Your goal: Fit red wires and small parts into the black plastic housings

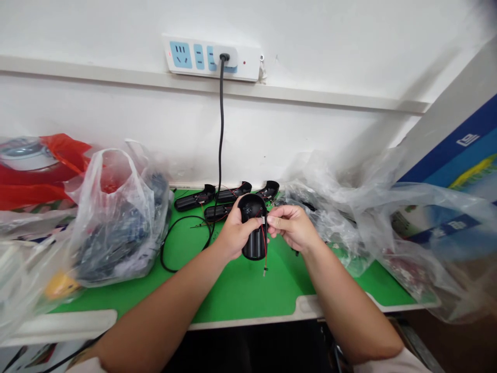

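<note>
My left hand (236,233) is closed round a black plastic housing (254,246), held upright above the green table. Its thumb presses near a small white connector (263,220) on the housing's right side. A thin red wire (265,248) hangs down the front, with a small tip at its lower end. My right hand (289,225) pinches at the housing's right edge beside the connector; what lies between its fingertips is too small to make out. Behind them lie several similar black housings with red wires, one of them a housing at the left (194,199).
A black cable (221,129) drops from the wall power strip (213,57) and loops on the green table (233,295). A filled plastic bag (112,228) stands at left. Crumpled clear plastic bags (349,207) and a blue-white box (458,150) crowd the right.
</note>
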Demonstrator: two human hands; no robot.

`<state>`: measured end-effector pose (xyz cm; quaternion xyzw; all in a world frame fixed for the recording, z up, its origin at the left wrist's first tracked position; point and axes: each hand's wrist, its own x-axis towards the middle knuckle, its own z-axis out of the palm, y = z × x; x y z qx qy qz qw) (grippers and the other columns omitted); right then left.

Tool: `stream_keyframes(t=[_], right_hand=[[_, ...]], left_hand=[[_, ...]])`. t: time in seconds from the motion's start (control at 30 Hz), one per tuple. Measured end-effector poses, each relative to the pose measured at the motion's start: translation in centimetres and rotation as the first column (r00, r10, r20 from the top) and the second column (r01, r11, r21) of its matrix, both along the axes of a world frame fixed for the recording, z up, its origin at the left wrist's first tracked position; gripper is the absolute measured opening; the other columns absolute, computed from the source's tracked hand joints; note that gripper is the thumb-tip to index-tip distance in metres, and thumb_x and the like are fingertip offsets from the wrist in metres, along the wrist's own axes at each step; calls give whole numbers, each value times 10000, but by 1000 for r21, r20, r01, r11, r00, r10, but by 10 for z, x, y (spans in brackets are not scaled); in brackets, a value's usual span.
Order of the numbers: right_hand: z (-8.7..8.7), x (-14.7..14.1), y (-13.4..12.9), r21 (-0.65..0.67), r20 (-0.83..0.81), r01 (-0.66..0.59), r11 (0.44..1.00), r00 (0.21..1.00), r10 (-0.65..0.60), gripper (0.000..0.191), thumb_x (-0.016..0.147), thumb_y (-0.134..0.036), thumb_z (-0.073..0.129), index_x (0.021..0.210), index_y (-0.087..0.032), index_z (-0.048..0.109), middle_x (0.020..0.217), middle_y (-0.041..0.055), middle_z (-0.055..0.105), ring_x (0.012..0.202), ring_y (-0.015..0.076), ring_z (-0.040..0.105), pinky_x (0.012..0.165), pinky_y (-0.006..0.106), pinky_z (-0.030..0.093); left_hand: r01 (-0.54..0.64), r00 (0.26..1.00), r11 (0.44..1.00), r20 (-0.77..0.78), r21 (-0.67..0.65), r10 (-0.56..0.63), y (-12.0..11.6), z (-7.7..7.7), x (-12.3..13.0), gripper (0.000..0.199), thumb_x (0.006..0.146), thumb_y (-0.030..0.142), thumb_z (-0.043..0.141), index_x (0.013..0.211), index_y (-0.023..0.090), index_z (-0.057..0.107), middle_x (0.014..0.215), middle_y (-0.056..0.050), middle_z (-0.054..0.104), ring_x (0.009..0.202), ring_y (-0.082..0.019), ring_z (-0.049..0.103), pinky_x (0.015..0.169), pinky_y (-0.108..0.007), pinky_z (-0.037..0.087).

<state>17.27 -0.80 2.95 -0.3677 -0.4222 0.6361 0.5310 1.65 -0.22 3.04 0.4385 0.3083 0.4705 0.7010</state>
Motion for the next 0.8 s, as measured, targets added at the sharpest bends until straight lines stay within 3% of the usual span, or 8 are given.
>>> stream_keyframes(t=[0.43, 0.57, 0.8], right_hand=[[-8, -4, 2, 18, -78, -4, 1000, 997, 6, 208, 559, -224, 827, 619, -126, 654, 521, -10, 619, 398, 74, 566, 382, 146, 476], [-7, -5, 2, 9, -77, -32, 999, 996, 33, 224, 555, -230, 831, 632, -131, 646, 543, -4, 634, 420, 97, 583, 402, 189, 510], [-9, -3, 5, -38, -152, -116, 992, 982, 109, 184, 618, -229, 800, 678, -133, 656, 541, 6, 647, 432, 100, 588, 434, 205, 534]], left_hand=[[6, 999, 1000, -50, -20, -7, -4, -1, -1, 578, 702, 235, 676, 1184, 273, 360, 794, 20, 582, 534, -192, 639, 464, -398, 565], [-6, 998, 1000, -59, -29, 4, -3, 0, -2, 606, 678, 241, 698, 1182, 262, 363, 811, 9, 592, 520, -194, 637, 459, -392, 561], [-34, 999, 996, -21, -78, 33, -1, 1, -1, 442, 682, 248, 691, 1027, 229, 415, 733, 28, 584, 517, -183, 626, 434, -356, 547]])
